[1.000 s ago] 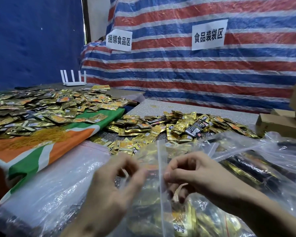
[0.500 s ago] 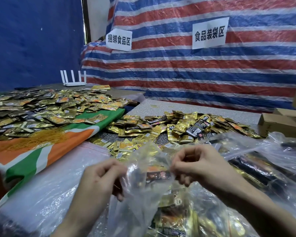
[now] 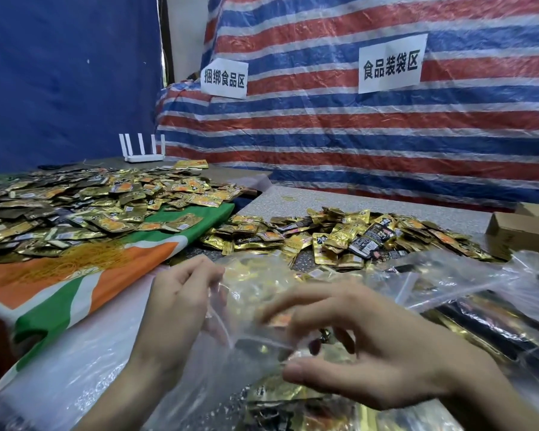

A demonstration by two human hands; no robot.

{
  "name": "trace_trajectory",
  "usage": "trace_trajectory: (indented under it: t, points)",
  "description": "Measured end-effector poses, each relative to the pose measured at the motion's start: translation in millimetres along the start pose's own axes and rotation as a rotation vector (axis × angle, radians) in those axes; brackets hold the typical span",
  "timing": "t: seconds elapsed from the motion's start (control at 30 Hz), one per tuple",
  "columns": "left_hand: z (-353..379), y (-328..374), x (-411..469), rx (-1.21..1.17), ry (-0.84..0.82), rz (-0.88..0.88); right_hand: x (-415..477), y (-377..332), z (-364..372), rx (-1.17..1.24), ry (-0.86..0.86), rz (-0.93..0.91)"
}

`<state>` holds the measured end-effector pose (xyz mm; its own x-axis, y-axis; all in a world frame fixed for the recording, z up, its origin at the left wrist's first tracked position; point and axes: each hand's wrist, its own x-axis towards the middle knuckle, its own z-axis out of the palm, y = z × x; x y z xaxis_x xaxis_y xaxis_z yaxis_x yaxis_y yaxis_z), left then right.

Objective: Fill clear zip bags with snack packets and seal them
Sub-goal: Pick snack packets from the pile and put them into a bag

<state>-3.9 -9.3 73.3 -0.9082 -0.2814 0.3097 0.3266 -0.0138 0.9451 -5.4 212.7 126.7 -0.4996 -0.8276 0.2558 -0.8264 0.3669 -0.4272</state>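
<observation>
A clear zip bag (image 3: 249,309) holding gold and black snack packets sits low in the middle, between my hands. My left hand (image 3: 181,306) pinches the bag's upper left edge between thumb and fingers. My right hand (image 3: 364,343) lies over the bag's front with fingers spread and curled, fingertips touching the plastic. A heap of loose gold and black snack packets (image 3: 349,237) lies on the grey table behind the bag. Whether the zip is closed I cannot tell.
A second, wider spread of snack packets (image 3: 84,206) covers the orange, green and white cloth (image 3: 84,284) at left. More filled clear bags (image 3: 486,306) lie at right, cardboard boxes (image 3: 523,231) behind them. A white router (image 3: 142,152) stands far back.
My left hand has risen and moved right along the bag's edge. My right hand let go of its pinch, dropped lower and spread over the bag's front.
</observation>
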Motion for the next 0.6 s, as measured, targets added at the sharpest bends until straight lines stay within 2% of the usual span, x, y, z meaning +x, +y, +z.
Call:
trace_trajectory:
  t: [0.17,0.27,0.3,0.4,0.6]
  points:
    - [-3,-20,32,-0.074,-0.054,-0.238,4,15,-4,0.124,0.123,0.12]
    - [3,-44,54,-0.155,-0.147,-0.262,10,28,-1,0.112,0.16,0.172]
    - [5,-56,66,-0.068,-0.128,-0.208,12,31,1,0.08,0.16,0.186]
    - [13,-96,113,0.394,-0.051,-0.023,16,44,2,0.052,0.14,0.251]
    - [27,-158,209,1.219,-0.037,0.014,19,47,-4,0.031,0.13,0.242]
